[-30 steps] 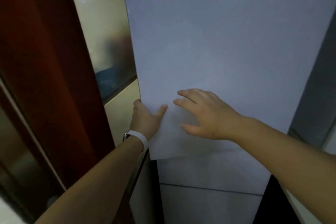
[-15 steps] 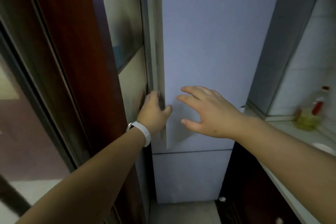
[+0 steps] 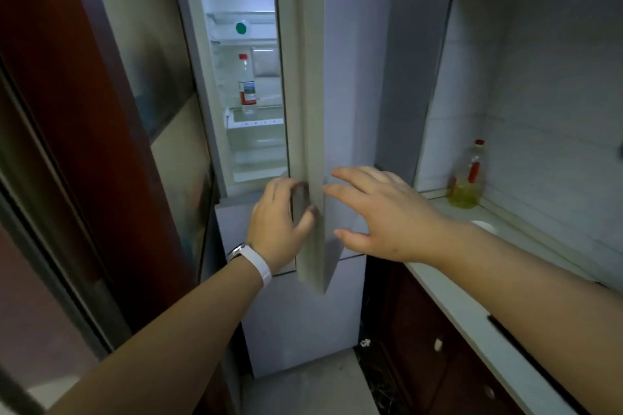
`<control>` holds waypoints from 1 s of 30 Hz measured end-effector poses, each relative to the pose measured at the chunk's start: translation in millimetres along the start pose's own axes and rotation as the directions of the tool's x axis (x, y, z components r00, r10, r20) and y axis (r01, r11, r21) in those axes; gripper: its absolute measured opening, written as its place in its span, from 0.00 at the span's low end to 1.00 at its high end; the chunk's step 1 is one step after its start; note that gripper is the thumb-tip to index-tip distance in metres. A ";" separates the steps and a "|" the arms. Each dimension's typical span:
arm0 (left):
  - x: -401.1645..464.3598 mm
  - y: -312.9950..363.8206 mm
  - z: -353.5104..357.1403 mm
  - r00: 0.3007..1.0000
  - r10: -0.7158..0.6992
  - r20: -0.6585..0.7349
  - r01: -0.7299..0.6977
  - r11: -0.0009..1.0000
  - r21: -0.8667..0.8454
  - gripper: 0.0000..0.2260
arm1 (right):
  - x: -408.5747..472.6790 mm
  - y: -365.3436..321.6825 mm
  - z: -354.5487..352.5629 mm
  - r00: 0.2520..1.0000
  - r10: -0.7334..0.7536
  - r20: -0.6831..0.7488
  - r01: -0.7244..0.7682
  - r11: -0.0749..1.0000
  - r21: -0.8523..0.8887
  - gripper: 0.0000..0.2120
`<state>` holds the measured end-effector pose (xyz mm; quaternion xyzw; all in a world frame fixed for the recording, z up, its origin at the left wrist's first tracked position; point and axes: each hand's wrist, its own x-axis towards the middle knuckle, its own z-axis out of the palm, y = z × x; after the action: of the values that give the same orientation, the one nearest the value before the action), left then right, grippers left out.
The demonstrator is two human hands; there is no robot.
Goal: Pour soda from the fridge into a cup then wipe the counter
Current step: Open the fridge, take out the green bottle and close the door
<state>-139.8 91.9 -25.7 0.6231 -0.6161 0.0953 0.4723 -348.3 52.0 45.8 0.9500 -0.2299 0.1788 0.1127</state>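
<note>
Single head-worn wide-angle view, aimed forward and down, close to fridge door [image 3: 312, 111] edge at 12 o'clock. Counter [image 3: 472, 283] at 3 o'clock, wooden frame [image 3: 84, 111] at 9. Forearms entering from 6. No second view.

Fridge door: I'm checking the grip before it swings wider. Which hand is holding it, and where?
The left hand grips the fridge door by its opening edge, fingers wrapped around it. The right hand is spread open beside the door's front, holding nothing.
</note>
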 end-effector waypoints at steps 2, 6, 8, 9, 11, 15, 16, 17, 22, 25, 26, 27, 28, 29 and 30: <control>5.2 16.4 7.3 0.999 0.049 -0.014 -0.048 0.999 0.012 0.23 | -14.6 11.3 -11.9 1.000 0.014 -0.002 -0.014 1.000 -0.019 0.31; 14.3 49.6 25.0 0.972 0.234 0.003 -0.231 0.962 0.145 0.32 | -42.0 34.4 -33.3 0.998 0.067 -0.003 -0.067 0.997 -0.042 0.31; 20.7 64.5 36.4 0.949 0.313 0.035 -0.314 0.930 0.192 0.36 | -55.3 45.4 -42.4 0.997 0.080 -0.008 -0.080 0.996 -0.047 0.32; 23.1 72.0 42.0 0.939 0.340 0.060 -0.345 0.918 0.194 0.37 | -61.6 50.7 -46.7 0.996 0.084 -0.010 -0.084 0.995 -0.047 0.32; 25.9 85.4 53.1 0.918 0.386 0.091 -0.397 0.898 0.190 0.37 | -74.3 61.5 -54.7 0.996 0.087 -0.023 -0.088 0.995 -0.052 0.31; 31.1 110.2 75.2 0.883 0.460 0.094 -0.470 0.864 0.183 0.36 | -100.9 83.4 -65.8 0.993 0.110 -0.029 -0.112 0.992 -0.056 0.31; 33.0 116.1 80.9 0.885 0.456 0.090 -0.465 0.862 0.203 0.36 | -107.4 89.3 -67.2 0.993 0.118 -0.025 -0.119 0.991 -0.062 0.32; 35.5 122.0 86.5 0.892 0.444 0.087 -0.451 0.863 0.227 0.36 | -114.0 95.1 -68.2 0.991 0.129 -0.023 -0.130 0.989 -0.068 0.32; 48.2 149.8 119.4 0.918 0.378 0.121 -0.397 0.887 0.236 0.37 | -145.0 116.9 -72.9 0.983 0.180 -0.017 -0.181 0.980 -0.087 0.31; 54.3 168.4 142.5 0.916 0.376 0.141 -0.400 0.889 0.224 0.39 | -159.2 128.1 -75.3 0.977 0.213 0.012 -0.211 0.972 -0.105 0.31; 57.4 174.2 149.9 0.912 0.382 0.151 -0.408 0.884 0.228 0.39 | -163.5 132.3 -76.9 0.973 0.228 0.017 -0.225 0.968 -0.115 0.31; 61.0 180.0 157.0 0.907 0.390 0.161 -0.419 0.877 0.236 0.40 | -168.2 136.7 -78.8 0.970 0.244 0.019 -0.240 0.963 -0.126 0.31; 64.7 185.2 164.1 0.902 0.397 0.168 -0.429 0.868 0.249 0.41 | -172.8 140.9 -80.9 0.965 0.261 0.014 -0.257 0.957 -0.138 0.31; 68.4 190.7 170.8 0.898 0.403 0.176 -0.437 0.861 0.261 0.41 | -177.7 145.5 -82.5 0.960 0.281 0.009 -0.276 0.950 -0.146 0.31; 71.5 196.0 177.3 0.895 0.409 0.179 -0.444 0.857 0.263 0.42 | -182.3 149.7 -84.4 0.954 0.300 0.004 -0.296 0.943 -0.152 0.31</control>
<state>-374.1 -41.4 21.8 0.5392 -0.7440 0.2524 0.3033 -595.4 19.2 71.0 0.8955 -0.3852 0.1629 0.1523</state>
